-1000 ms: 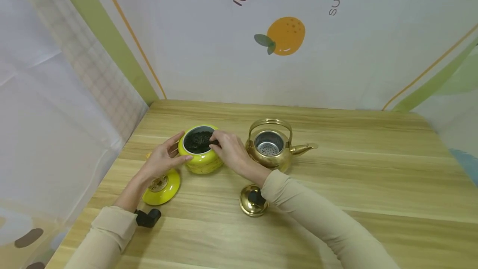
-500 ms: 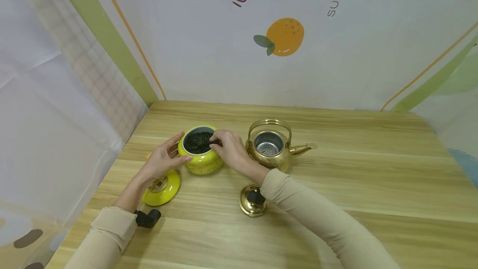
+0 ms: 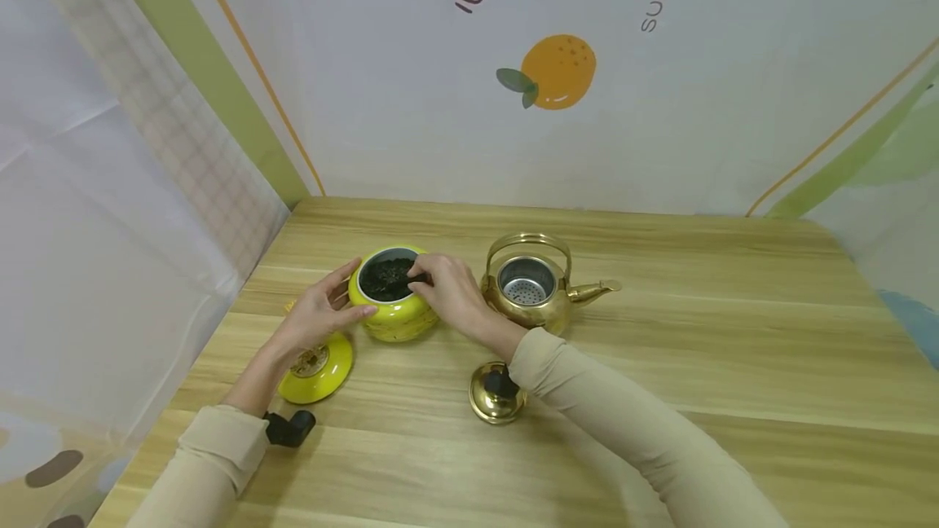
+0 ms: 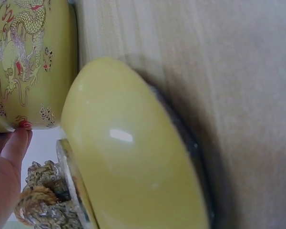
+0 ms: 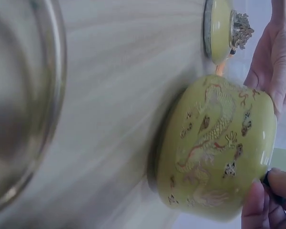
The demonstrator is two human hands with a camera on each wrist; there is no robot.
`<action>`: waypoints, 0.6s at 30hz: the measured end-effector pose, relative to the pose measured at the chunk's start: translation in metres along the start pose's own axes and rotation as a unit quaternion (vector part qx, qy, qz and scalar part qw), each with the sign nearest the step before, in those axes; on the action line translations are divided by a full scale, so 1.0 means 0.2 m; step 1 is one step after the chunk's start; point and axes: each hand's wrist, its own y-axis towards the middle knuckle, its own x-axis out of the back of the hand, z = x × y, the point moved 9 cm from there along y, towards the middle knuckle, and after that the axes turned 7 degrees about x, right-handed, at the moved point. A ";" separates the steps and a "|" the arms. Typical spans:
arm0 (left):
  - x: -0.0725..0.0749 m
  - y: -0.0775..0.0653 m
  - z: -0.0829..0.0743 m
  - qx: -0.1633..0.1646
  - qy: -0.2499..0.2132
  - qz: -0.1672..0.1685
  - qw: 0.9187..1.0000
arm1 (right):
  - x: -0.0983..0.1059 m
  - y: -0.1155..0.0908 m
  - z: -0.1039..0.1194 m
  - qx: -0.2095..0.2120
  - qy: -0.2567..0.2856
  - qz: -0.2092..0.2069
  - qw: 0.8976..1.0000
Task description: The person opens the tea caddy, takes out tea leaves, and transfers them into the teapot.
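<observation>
A yellow tea jar (image 3: 396,320) with a dragon pattern stands uncovered, dark tea leaves (image 3: 386,277) inside it. My left hand (image 3: 317,314) steadies the jar from the left, thumb at the near rim and fingers on the far side. Over the jar's right rim, my right hand (image 3: 449,288) pinches a thin dark handle (image 3: 421,278); its lower end is hidden in the jar. In the right wrist view, thumb and fingers close round this dark piece (image 5: 271,187). The yellow jar lid (image 3: 332,373), with a carved knob (image 4: 43,195), lies below my left hand.
Right of the jar stands a brass teapot (image 3: 539,318) with an upright handle, a spout to the right and a perforated strainer (image 3: 525,290) inside. Its brass lid (image 3: 493,406) lies in front, by my right sleeve. Curtains border the wooden table (image 3: 704,292) at the back and left.
The pinched handle and my right fingertips have shifted very slightly left over the jar. My left hand, the jar, the teapot and both lids keep their places.
</observation>
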 end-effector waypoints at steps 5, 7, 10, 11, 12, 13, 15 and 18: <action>-0.01 0.00 0.02 0.004 -0.005 0.002 1.000 | 0.01 -0.02 -0.02 -0.008 0.032 -0.029 0.999; -0.01 0.01 0.02 0.003 -0.003 0.001 1.000 | 0.01 -0.02 -0.04 -0.014 0.045 -0.040 0.998; 0.00 0.00 0.01 0.001 0.000 -0.001 1.000 | 0.02 -0.03 -0.05 -0.020 0.060 -0.053 0.997; 0.00 0.00 0.01 0.000 0.000 -0.001 1.000 | 0.02 -0.03 -0.06 -0.021 0.064 -0.056 0.996; 0.00 0.00 0.01 -0.001 0.000 -0.001 1.000 | 0.02 -0.03 -0.06 -0.022 0.068 -0.059 0.996; 0.00 0.00 0.00 -0.002 0.000 0.000 1.000 | 0.02 -0.04 -0.06 -0.022 0.072 -0.062 0.995; 0.00 0.00 0.00 -0.005 0.000 -0.001 1.000 | 0.03 -0.04 -0.07 -0.023 0.082 -0.067 0.994; 0.00 0.00 0.00 -0.006 -0.002 -0.001 1.000 | 0.03 -0.05 -0.07 -0.025 0.095 -0.071 0.993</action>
